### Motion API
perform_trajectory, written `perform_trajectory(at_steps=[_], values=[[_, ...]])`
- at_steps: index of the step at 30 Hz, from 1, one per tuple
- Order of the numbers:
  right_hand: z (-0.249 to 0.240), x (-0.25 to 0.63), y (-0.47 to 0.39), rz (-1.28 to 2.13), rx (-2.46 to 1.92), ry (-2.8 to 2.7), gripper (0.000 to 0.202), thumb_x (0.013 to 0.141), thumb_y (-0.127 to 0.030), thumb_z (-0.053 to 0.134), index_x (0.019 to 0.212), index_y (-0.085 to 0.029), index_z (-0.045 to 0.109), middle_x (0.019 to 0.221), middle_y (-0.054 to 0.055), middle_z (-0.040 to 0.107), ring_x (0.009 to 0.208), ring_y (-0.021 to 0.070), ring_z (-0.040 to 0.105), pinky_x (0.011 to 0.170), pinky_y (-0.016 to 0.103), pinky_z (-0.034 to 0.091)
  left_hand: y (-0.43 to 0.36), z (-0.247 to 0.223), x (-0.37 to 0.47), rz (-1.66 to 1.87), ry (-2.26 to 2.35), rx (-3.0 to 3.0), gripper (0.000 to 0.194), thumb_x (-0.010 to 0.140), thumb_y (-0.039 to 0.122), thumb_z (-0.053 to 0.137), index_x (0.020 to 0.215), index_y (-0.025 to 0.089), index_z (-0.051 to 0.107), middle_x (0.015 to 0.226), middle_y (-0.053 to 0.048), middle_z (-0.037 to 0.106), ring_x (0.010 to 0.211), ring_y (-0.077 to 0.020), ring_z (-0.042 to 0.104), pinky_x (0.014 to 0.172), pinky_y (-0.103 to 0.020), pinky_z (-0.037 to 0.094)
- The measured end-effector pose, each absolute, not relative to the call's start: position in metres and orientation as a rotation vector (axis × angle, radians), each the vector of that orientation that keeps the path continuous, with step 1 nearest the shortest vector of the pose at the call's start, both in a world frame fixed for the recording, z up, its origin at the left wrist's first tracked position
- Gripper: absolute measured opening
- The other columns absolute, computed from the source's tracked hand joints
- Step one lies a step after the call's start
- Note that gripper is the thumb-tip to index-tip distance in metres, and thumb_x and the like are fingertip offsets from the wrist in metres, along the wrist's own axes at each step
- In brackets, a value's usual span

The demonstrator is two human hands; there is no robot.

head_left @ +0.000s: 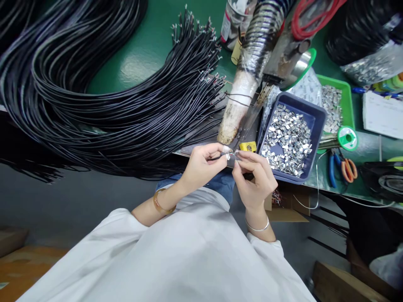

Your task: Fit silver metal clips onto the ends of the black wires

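Green surface [135, 63] beyond, my left grip [203, 161] pinched black cable [215, 158]; right grip [256, 174], hold unclear, seemingly worked its tip; next needed steadiness.

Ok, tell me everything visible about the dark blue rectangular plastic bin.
Open-topped, plastic-looking, the dark blue rectangular bin sits upright at the green bench's front edge, angled. Loose small silver metal pieces heap inside, leaving its right side bare. The bare right hand overlaps its near-left corner in view; contact unclear.
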State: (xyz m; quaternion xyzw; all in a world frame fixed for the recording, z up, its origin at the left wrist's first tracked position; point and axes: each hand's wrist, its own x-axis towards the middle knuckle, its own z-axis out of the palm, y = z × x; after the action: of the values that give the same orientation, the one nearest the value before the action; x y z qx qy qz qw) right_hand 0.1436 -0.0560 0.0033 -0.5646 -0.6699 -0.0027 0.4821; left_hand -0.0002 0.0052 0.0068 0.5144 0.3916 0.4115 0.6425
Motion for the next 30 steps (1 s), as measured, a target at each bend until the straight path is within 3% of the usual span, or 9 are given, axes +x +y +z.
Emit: perform_trajectory(at_steps=[8,15,30], values=[[0.000,0.145,-0.056,-0.027,-1.384,-1.633,0.017,0.084,-0.011,0.068,0.092,-0.025,0.064,0.104,0.004,0.076,0.092,0.0172,0.074,0.077,0.033,0.065,0.004,0.006,-0.002,0.922,0.890,1.221,0.007,0.077,0.020,0.067,0.077,0.013,0.068,0.053,0.008,0.029,0.049,-0.0051,0.022,0.046,-0.022,0.015],[0.000,0.146,-0.055,-0.033,-1.394,-1.643,0.021,0.082,-0.006,0.071,0.094,-0.023,0.067,0.103,0.004,0.075,0.093,0.0162,0.073,0.078,0.029,0.063,0.002,0.000,-0.001,0.991,0.880,1.309,0.012,0.080,0.018,0.063,0.077,0.011,0.073,0.056,0.006,0.036,0.051,-0.0049,0.026,0.046,-0.020,0.020],[0.005,0.141,-0.052,-0.007,-1.381,-1.641,0.017,0.082,-0.007,0.069,0.088,-0.022,0.063,0.103,0.005,0.075,0.093,0.0161,0.073,0.078,0.031,0.065,0.006,0.007,-0.003,0.995,0.918,1.274,0.012,0.074,0.017,0.066,0.077,0.010,0.076,0.053,0.005,0.041,0.049,-0.0044,0.029,0.044,-0.018,0.021]])
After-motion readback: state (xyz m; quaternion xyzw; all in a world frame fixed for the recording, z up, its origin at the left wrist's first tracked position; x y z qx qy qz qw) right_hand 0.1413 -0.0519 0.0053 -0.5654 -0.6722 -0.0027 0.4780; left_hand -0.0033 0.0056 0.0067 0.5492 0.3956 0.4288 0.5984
